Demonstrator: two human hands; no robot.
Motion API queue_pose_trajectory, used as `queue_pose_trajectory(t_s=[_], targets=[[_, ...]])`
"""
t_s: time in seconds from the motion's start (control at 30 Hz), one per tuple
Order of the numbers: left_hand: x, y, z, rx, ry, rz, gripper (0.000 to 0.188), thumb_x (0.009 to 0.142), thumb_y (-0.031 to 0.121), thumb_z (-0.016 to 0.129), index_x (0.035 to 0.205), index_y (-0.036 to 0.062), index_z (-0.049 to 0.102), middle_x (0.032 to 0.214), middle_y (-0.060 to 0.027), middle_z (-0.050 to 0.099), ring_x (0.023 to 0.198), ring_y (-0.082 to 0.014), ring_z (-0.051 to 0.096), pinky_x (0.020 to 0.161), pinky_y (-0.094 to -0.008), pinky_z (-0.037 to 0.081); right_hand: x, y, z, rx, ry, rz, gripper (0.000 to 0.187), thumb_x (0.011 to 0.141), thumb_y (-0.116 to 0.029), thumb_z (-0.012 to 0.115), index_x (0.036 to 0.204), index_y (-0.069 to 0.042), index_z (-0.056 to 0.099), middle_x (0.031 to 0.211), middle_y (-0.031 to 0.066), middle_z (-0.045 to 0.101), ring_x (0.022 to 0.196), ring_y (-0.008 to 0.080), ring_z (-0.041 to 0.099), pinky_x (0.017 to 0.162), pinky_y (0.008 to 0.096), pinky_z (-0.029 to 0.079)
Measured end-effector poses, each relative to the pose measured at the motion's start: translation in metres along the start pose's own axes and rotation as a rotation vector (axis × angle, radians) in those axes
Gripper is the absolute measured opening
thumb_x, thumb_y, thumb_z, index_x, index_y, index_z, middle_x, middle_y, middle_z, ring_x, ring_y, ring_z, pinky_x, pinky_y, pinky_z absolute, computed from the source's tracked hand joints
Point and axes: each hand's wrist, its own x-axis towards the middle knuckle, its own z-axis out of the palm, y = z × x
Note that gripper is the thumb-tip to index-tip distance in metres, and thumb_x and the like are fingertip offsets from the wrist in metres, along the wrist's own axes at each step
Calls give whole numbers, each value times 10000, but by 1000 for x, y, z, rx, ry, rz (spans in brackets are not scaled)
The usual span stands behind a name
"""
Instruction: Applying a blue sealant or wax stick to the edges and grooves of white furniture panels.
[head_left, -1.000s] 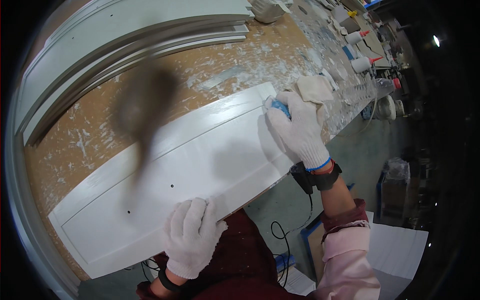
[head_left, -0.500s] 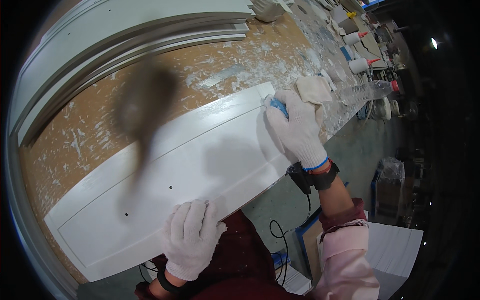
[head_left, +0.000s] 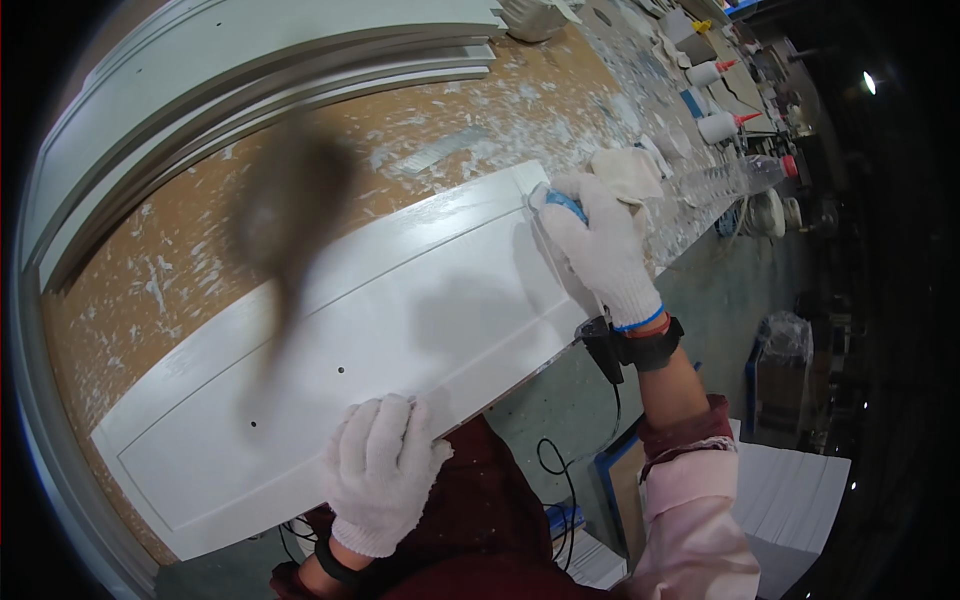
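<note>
A white panel (head_left: 430, 300) with a recessed border and two small dark holes lies across the worktable. My left hand (head_left: 385, 470), in a white knit glove, rests on its near edge with the fingers laid over the top face. At the panel's far right end, my right hand (head_left: 600, 245), gloved too, is closed round a small blue object (head_left: 566, 206). Most of that object is covered by the fingers, so its kind cannot be made out. A folded cream cloth (head_left: 628, 174) lies just beyond the right hand.
More white panels (head_left: 300, 55) are stacked at the far left on the paint-flecked worktable (head_left: 180, 270). Glue bottles with red tips (head_left: 718, 126) and a clear plastic bottle (head_left: 745, 178) stand or lie at the far right. A blurred dark shape (head_left: 290, 200) hides part of the view.
My right hand has turned slightly at the panel's right end, still holding the blue object. The panel sits almost the same in view. My left hand has barely moved.
</note>
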Motion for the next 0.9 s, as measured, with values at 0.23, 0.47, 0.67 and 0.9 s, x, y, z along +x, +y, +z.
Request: queue_pose_trajectory(t_s=[0.23, 0.47, 0.67, 0.9], targets=[[0, 2, 0, 22, 29, -6, 565, 545, 251, 814, 1059, 80, 655, 1133, -49, 576, 1056, -285, 573, 880, -421, 457, -1, -2, -9, 260, -92, 174, 336, 875, -271, 605, 1094, -18, 635, 919, 78, 654, 859, 184, 638, 795, 332, 500], [-1, 1, 0, 19, 8, 2, 591, 552, 256, 822, 1086, 70, 647, 1149, -53, 565, 1072, -289, 568, 886, -420, 454, 23, -19, -14, 137, -25, -117, 354, 874, -277, 596, 1095, -3, 630, 967, 128, 670, 945, 239, 635, 879, 329, 478], [-1, 3, 1, 23, 7, 5, 589, 577, 254, 816, 1105, 61, 641, 1160, -62, 553, 1074, -289, 568, 883, -419, 452, 40, -16, -6, 4, -77, -245, 359, 865, -292, 579, 1120, -47, 642, 999, 152, 682, 931, 293, 649, 855, 349, 492], [-1, 2, 1, 38, 5, 5, 574, 602, 256, 818, 1112, 64, 640, 1166, -60, 549, 1079, -290, 566, 875, -419, 454, 53, -17, -3, -152, -150, -215, 351, 883, -279, 516, 1133, -67, 641, 1043, 179, 678, 968, 370, 640, 862, 416, 492]])
